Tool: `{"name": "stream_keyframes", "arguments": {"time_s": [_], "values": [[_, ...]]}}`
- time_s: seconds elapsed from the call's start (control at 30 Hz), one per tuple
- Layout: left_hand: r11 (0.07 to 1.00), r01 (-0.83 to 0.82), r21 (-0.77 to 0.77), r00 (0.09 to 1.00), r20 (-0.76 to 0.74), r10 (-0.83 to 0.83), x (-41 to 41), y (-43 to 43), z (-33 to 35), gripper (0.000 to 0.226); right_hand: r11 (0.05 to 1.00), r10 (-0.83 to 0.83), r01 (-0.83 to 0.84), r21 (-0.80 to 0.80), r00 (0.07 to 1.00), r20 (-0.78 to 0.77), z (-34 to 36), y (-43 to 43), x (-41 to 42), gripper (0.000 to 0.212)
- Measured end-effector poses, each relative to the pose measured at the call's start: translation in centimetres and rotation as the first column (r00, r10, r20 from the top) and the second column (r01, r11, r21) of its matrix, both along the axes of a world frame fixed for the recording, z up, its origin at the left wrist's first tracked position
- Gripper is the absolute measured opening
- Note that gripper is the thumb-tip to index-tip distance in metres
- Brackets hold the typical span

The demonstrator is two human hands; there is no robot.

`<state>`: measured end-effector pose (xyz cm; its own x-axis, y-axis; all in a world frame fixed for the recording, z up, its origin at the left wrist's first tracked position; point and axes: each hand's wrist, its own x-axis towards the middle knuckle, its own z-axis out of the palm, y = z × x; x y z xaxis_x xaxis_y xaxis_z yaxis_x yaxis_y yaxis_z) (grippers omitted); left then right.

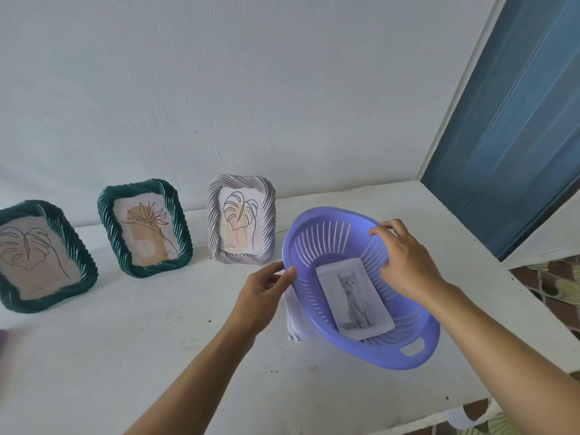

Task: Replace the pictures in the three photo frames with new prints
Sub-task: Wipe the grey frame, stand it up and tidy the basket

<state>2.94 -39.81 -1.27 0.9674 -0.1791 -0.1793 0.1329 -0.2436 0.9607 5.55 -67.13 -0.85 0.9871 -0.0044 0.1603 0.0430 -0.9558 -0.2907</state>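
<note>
While both hands grip the purple basket (376,356), I log it as tilted, far rim raised, open side facing me. Left hand (266,287) pinches the left rim, thumb on top of it, fingers curled behind. Right hand (405,262) is curled over the far right rim, fingertips hooked on the edge. Both grips are closed on the basket. Can't tell whether its near end touches the table (157,340).

A cat print (354,299) lies flat on the slotted bottom inside the basket. More white paper (295,318) shows just under the basket's left side, on the table.

Three photo frames stand upright along the far wall (219,89), to the left of the basket. The white frame (241,219) is nearest the basket, with a leaf drawing. The middle green frame (145,229) has a flower drawing. The left green frame (40,255) has a leaf drawing. A blue panel (508,136) is at far right.
</note>
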Motion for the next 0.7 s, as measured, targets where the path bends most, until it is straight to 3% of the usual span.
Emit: {"name": "stream_keyframes", "arguments": {"time_s": [0.13, 0.2, 0.4, 0.53, 0.6, 0.7], "values": [[0.995, -0.1, 0.004, 0.992, -0.076, 0.1, 0.2, 0.4, -0.4, 0.032, 0.999, -0.016, 0.014, -0.053, 0.999, -0.032, -0.3, -1.0, -0.4, 0.073], [0.985, -0.165, 0.051, 0.978, -0.117, 0.17, 1.0, 0.9, -0.9, 0.026, 0.998, -0.052, 0.047, -0.051, 0.995, -0.086, -0.3, -1.3, -0.5, 0.078], [0.987, -0.136, 0.089, 0.961, -0.23, 0.153, 2.7, 0.2, -1.7, 0.041, 0.995, -0.101, 0.099, -0.023, 0.989, -0.108, -0.5, -1.7, -0.6, 0.075], [0.985, -0.117, 0.126, 0.968, -0.209, 0.142, 3.0, -0.4, -2.0, 0.049, 0.995, -0.105, 0.105, -0.006, 0.99, -0.099, -0.7, -1.8, -0.5, 0.074], [0.962, -0.062, 0.268, 0.989, -0.111, 0.095, 3.0, -0.7, -2.2, 0.059, 0.994, -0.107, 0.107, -0.001, 0.989, -0.102, -0.7, -1.9, -0.5, 0.074], [0.828, 0.017, 0.56, 0.995, 0.071, -0.069, 3.4, -1.1, -2.9, 0.072, 0.993, -0.119, 0.12, 0.006, 0.987, -0.109, -0.7, -2.1, -0.6, 0.073]]}}
